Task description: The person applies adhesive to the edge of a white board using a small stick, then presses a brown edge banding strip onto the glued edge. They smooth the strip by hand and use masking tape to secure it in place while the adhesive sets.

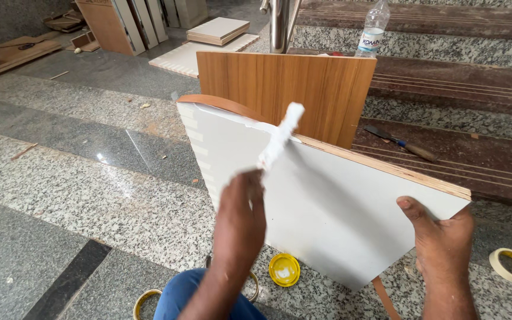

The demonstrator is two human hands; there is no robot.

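Upright, white-faced board (327, 213) in right hand's (442, 243) grip, left hand (241, 219) pinching glue-white strip (280, 137)

One label shows: a band wrapped around a clear plastic water bottle (374, 26) that stands upright on a dark stone step at the top of the view, just right of a steel post. The label (369, 42) is white with blue print and circles the bottle's lower half; the bottle above it is clear and ribbed, and its cap is cut off by the picture's top edge. The bottle stands behind the upper right corner of an upright wood-grain panel. No other packages, signs or screens are in view.
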